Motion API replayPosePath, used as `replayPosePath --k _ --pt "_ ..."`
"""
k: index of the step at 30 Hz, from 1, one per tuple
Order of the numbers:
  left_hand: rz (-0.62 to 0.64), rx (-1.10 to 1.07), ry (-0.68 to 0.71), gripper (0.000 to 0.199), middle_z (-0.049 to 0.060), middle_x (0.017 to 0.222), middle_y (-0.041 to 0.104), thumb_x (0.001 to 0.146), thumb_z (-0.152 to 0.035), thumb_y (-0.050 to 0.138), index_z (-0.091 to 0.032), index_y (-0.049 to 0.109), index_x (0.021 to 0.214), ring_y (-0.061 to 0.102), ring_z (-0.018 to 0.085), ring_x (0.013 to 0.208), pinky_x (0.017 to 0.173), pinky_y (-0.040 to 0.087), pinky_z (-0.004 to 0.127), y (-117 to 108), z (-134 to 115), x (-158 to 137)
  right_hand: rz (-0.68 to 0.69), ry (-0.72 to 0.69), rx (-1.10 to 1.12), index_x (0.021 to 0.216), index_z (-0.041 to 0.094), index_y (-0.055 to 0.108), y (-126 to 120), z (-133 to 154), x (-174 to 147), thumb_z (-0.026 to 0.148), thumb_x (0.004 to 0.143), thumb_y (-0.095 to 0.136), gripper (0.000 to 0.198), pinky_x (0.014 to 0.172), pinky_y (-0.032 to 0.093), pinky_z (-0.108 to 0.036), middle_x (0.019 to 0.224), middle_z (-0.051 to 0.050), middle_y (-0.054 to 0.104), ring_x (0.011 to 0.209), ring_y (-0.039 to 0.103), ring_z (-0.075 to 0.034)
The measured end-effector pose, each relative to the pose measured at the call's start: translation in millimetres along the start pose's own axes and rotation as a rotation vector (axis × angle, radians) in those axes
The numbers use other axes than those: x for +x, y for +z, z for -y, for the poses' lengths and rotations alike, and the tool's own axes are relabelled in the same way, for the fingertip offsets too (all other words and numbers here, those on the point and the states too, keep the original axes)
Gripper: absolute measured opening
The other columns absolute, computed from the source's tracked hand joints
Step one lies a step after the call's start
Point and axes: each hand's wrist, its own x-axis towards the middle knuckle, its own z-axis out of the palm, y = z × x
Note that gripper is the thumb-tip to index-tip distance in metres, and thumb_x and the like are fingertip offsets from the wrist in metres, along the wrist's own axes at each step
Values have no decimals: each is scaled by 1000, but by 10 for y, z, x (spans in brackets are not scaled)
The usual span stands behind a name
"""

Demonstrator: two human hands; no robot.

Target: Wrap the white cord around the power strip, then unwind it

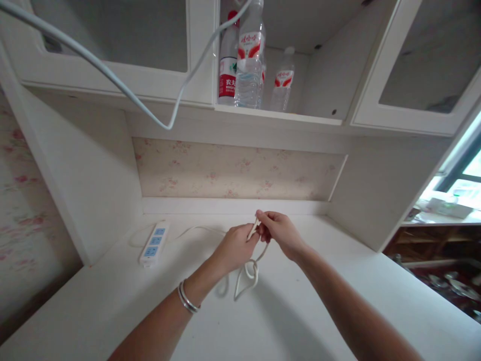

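Observation:
A thin off-white cord (246,290) hangs in loops below my two hands, above the white desk. My left hand (236,244), with silver bangles at the wrist, is closed around part of it. Close beside it, my right hand (280,231) pinches a stretch of the same cord between thumb and fingers. The hands nearly touch, and their fingers partly hide the cord between them. From the left hand the cord runs left over the desk toward a white power strip (153,244) with blue socket faces.
Above the desk (311,311) hangs a white cabinet with an open compartment holding clear water bottles (251,55) and a red-capped bottle (227,65). A pale cable (128,93) droops across the upper left, near the camera. White side panels (387,190) bound the desk.

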Motion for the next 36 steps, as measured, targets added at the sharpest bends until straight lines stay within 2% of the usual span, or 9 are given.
replayPosePath --k 3,6,9,12,15,21,26,32,36 --pt "-184 104 -25 22 1 79 64 91 -31 40 -20 56 100 57 14 70 64 40 23 35 30 -27 -42 -6 126 69 17 57 8 -118 -76 54 78 58 39 53 44 -25 57 0 56 54 57 -14" --pt "-264 149 -29 31 -1 75 64 91 -34 42 -21 45 120 60 13 66 62 43 23 44 66 -48 -17 -76 32 74 16 65 33 -313 -191 48 80 56 34 68 45 -28 69 -3 63 69 59 -15" --pt "-282 222 43 30 1 91 68 94 -31 38 -24 46 122 64 14 81 75 46 25 70 98 -54 26 -48 -122 98 16 69 84 -550 -260 43 84 49 36 63 44 -27 75 -3 66 66 56 -14" --pt "-357 299 58 30 3 110 67 96 -30 34 -24 52 118 63 16 98 87 45 27 109 143 -47 -101 48 -149 127 14 54 138 -735 -262 42 85 44 51 56 42 -26 77 -4 66 59 54 -13" --pt "-392 373 16 32 5 115 65 96 -30 32 -22 52 119 62 18 102 89 46 29 126 189 -37 -175 42 -243 135 14 44 170 -807 -256 43 86 44 58 57 41 -26 79 -4 67 59 57 -14" --pt "-383 519 -65 32 7 106 67 96 -25 31 -21 52 120 62 19 96 85 45 29 99 210 -30 -217 28 -592 123 13 56 179 -783 -308 50 88 39 54 63 37 -29 65 -6 66 67 62 -21" --pt "-357 543 -79 28 6 88 67 95 -26 33 -21 61 96 62 18 83 77 43 28 101 218 -35 -200 -63 -697 134 11 42 179 -778 -304 47 87 44 59 68 40 -31 84 -11 65 76 60 -23" --pt "-286 335 9 35 5 87 68 96 -30 31 -20 63 88 62 16 80 77 43 25 81 219 -45 -41 -456 -542 118 23 55 173 -631 -209 37 89 47 33 89 40 -35 115 -10 57 102 53 -21" --pt "-253 271 12 38 5 79 67 96 -34 31 -19 64 82 60 16 75 74 42 26 35 224 -56 74 -368 -365 93 20 60 94 -522 -101 42 93 38 32 80 43 -31 90 -5 62 85 56 -17"
